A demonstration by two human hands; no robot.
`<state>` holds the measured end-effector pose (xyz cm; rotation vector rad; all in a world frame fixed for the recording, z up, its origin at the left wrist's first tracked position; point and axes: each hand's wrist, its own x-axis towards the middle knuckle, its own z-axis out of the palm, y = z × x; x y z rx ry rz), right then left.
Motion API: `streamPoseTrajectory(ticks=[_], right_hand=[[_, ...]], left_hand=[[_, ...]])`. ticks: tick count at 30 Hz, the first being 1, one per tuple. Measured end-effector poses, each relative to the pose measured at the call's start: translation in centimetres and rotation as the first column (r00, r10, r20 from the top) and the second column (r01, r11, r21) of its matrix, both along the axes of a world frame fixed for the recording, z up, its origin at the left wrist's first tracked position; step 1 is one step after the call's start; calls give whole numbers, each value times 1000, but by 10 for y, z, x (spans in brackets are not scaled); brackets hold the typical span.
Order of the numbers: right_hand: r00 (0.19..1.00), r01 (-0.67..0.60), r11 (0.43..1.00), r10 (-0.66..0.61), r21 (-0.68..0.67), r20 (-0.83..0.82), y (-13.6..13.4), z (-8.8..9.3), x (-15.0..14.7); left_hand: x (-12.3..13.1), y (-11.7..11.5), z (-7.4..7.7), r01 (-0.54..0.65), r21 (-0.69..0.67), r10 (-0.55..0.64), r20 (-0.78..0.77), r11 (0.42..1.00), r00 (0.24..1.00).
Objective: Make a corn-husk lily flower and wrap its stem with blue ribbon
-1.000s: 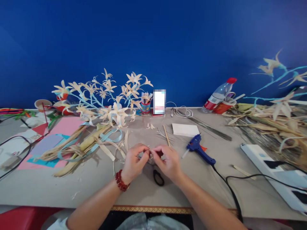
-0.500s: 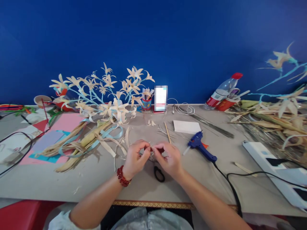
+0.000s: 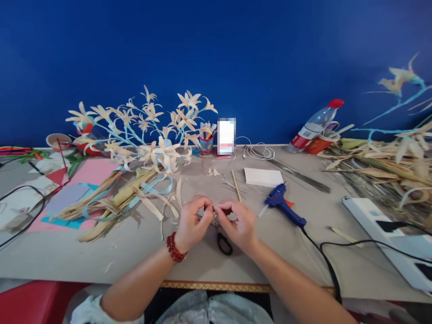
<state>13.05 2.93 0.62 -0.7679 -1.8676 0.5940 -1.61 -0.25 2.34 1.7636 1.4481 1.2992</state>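
Fingertips met over the middle of the table (image 3: 141, 256), and that was what I watched from my end. The left hand (image 3: 191, 222), with a red bead bracelet (image 3: 174, 248) at its wrist, and the right hand (image 3: 238, 225) were each closed in a pinch, thumb against forefinger, on 1 pale strip (image 3: 213, 208). They held it between them just above the tabletop, and it was too small for me to say what it was made of. The other fingers were curled in, not spread.

A pair of scissors (image 3: 224, 244) lay under the hands, only 1 black loop showing. A blue glue gun (image 3: 283, 208) lay near the right hand, its black cord (image 3: 324, 256) trailing toward the table's near edge. A wooden stick (image 3: 236, 185) lay just beyond the fingers.

I judged this to be fine finger work. It would go best with both pinches close to where the 2 hands met, light pressure so the strip did not crease, and wrists low and steady. The right forearm would do well to stay off the cord — a tug there could drag the gun toward the work.
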Motion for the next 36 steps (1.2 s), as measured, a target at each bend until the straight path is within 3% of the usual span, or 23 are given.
streamPoseTrajectory(ticks=[6,8,12,19,24,27,31,36], right_hand=[[988,131,990,-127,46,-85,3,5,6],[982,163,986,-159,39,-104,4,7,7],[993,98,995,-97,11,-71,0,7,3],[999,34,999,-34,-4,-39,-4,4,0],[986,141,989,-136,45,-96,0,6,5],[985,152,987,-147,50,-92,1,5,5],[997,67,996,-66,53,-30,-1,3,1],[999,44,996,-43,75,-5,-1,3,1]], left_hand=[[-7,-2,-6,-115,-10,115,-18,993,993],[-8,-3,-4,-88,-22,89,24,996,996],[-3,-4,2,4,49,-6,29,999,1000],[5,-4,-4,-40,50,39,31,998,999],[-2,-3,-10,-110,-20,111,118,994,987],[-4,-3,-6,-80,-18,81,164,997,983],[-2,-4,2,-22,66,18,58,998,998],[0,-1,1,-47,155,60,-79,987,995]])
